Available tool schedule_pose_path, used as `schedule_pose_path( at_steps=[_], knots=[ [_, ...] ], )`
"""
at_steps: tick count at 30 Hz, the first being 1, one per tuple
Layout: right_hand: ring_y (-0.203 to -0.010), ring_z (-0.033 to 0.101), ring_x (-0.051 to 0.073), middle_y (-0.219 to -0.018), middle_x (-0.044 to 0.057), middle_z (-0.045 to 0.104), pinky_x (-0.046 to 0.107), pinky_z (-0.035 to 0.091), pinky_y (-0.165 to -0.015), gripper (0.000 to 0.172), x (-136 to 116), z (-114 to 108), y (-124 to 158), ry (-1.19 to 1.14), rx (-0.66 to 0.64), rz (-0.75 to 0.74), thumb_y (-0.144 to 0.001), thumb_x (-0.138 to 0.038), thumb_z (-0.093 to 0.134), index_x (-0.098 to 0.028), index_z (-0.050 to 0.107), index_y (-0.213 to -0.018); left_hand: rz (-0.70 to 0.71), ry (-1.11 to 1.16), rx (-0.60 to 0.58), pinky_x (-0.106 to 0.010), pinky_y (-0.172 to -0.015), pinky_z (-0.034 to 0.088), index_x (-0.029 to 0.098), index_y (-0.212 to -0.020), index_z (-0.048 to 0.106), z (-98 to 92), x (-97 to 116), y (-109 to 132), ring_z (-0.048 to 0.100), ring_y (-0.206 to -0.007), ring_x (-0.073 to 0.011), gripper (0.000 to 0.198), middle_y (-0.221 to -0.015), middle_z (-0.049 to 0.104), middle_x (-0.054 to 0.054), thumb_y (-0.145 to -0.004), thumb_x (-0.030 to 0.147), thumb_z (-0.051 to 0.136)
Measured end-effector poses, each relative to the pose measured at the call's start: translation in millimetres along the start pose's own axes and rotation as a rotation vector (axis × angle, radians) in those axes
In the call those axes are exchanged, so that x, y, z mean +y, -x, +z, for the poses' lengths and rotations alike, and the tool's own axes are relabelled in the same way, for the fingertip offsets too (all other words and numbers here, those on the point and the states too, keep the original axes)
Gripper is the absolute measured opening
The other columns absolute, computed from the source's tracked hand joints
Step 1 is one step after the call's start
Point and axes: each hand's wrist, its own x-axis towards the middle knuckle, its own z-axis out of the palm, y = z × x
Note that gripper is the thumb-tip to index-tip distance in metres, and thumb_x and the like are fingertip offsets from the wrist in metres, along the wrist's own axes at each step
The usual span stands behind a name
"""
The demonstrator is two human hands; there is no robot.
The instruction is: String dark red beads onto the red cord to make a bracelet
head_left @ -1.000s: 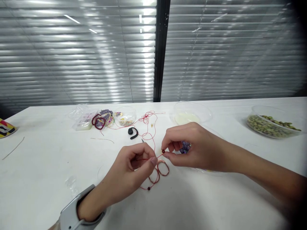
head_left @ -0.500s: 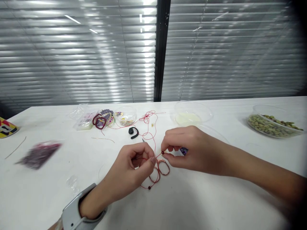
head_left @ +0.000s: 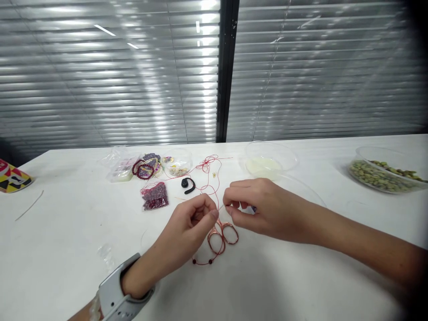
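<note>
My left hand [head_left: 190,225] is closed in a pinch on a thin red thread [head_left: 214,187] just above the white table [head_left: 67,249]. My right hand [head_left: 257,207] pinches the thread's end a finger's width to the right. Below the hands the thread droops in a loop carrying two dark red beads [head_left: 202,261], beside two small coppery rings [head_left: 223,234]. The rest of the thread runs back in a tangle toward the window. A small bag of dark red beads [head_left: 154,196] lies left of my hands.
A black hook-shaped earpiece [head_left: 188,184] lies behind the hands. Bracelets [head_left: 143,168] and bead containers [head_left: 177,162] sit at the back left. A clear bowl [head_left: 270,158] stands behind my right hand, a dish of green pieces [head_left: 377,176] far right, a colourful packet [head_left: 13,178] far left.
A bag of dark red beads slid in from the left and now rests by the earpiece. The bead at my right fingertips has dropped down the thread to join the other on the loop.
</note>
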Motion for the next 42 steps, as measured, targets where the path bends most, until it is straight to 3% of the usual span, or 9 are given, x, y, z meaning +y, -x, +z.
schedule_pose_path(
  at_steps=[4, 8, 13, 18, 23, 30, 36, 42],
  knots=[
    [-0.06, 0.048, 0.009, -0.066, -0.002, 0.06, 0.023, 0.038, -0.055, 0.015, -1, -4, -2, -0.225, 0.017, 0.175, -0.076, -0.011, 0.051, -0.018, 0.064, -0.074, 0.011, 0.065, 0.075, -0.023, -0.052, 0.028, 0.02, -0.07, 0.043, -0.9, -1, 0, 0.032, -0.057, -0.0107, 0.018, -0.061, 0.035, 0.005, -0.088, 0.022, 0.04],
    [-0.059, 0.052, 0.009, -0.063, -0.002, 0.061, 0.021, 0.04, -0.052, 0.009, -1, -7, -3, -0.546, -0.02, 0.319, -0.073, -0.012, 0.059, -0.017, 0.066, -0.072, 0.014, 0.145, 0.063, -0.023, -0.05, 0.025, 0.02, -0.072, 0.041, -0.6, -1, 2, 0.027, -0.055, -0.0098, 0.019, -0.062, 0.032, 0.006, -0.091, 0.025, 0.04],
    [-0.056, 0.055, 0.007, -0.06, -0.004, 0.062, 0.019, 0.043, -0.052, 0.012, 1, -6, -6, -0.894, 0.024, 0.315, -0.065, -0.008, 0.071, -0.017, 0.065, -0.07, 0.07, 0.139, 0.033, -0.022, -0.046, 0.022, 0.02, -0.074, 0.046, 1.1, 3, 5, 0.024, -0.049, -0.0083, 0.021, -0.055, 0.028, 0.008, -0.091, 0.032, 0.046],
    [-0.061, 0.059, 0.008, -0.065, -0.003, 0.064, 0.019, 0.047, -0.057, 0.017, 1, -4, -8, -0.966, 0.066, 0.282, -0.062, -0.004, 0.074, -0.017, 0.066, -0.07, 0.135, 0.118, 0.059, -0.02, -0.044, 0.021, 0.019, -0.077, 0.052, 0.8, 3, 6, 0.025, -0.047, -0.0072, 0.017, -0.053, 0.028, 0.009, -0.089, 0.031, 0.05],
    [-0.065, 0.061, 0.009, -0.068, -0.003, 0.065, 0.019, 0.05, -0.061, 0.015, -3, -3, -7, -0.893, 0.099, 0.244, -0.063, -0.006, 0.075, -0.017, 0.066, -0.07, 0.184, 0.086, 0.128, -0.02, -0.042, 0.02, 0.019, -0.075, 0.056, 0.0, 3, 7, 0.022, -0.045, -0.007, 0.016, -0.051, 0.024, 0.009, -0.087, 0.029, 0.053],
    [-0.057, 0.055, 0.005, -0.064, -0.004, 0.064, 0.014, 0.046, -0.053, 0.007, -6, 2, -3, -0.52, 0.199, 0.166, -0.069, -0.013, 0.072, -0.016, 0.066, -0.07, 0.115, -0.014, 0.158, -0.021, -0.041, 0.016, 0.017, -0.068, 0.057, -1.2, 4, 7, 0.019, -0.044, -0.0069, 0.016, -0.05, 0.02, 0.01, -0.082, 0.026, 0.057],
    [-0.057, 0.053, 0.003, -0.06, -0.004, 0.062, 0.013, 0.042, -0.054, 0.014, -7, 9, -2, -0.194, 0.314, -0.01, -0.068, 0.0, 0.065, -0.013, 0.064, -0.065, 0.074, -0.075, 0.158, -0.021, -0.041, 0.016, 0.017, -0.066, 0.057, -0.2, 4, 5, 0.018, -0.044, -0.0069, 0.016, -0.049, 0.019, 0.01, -0.08, 0.025, 0.056],
    [-0.056, 0.053, 0.003, -0.06, -0.003, 0.063, 0.013, 0.041, -0.053, 0.013, -6, 13, -1, -0.109, 0.344, -0.046, -0.068, 0.001, 0.064, -0.012, 0.065, -0.065, 0.043, -0.101, 0.139, -0.02, -0.041, 0.016, 0.016, -0.066, 0.057, 0.9, 4, 3, 0.018, -0.044, -0.0066, 0.016, -0.049, 0.019, 0.01, -0.079, 0.025, 0.056]
  ],
)
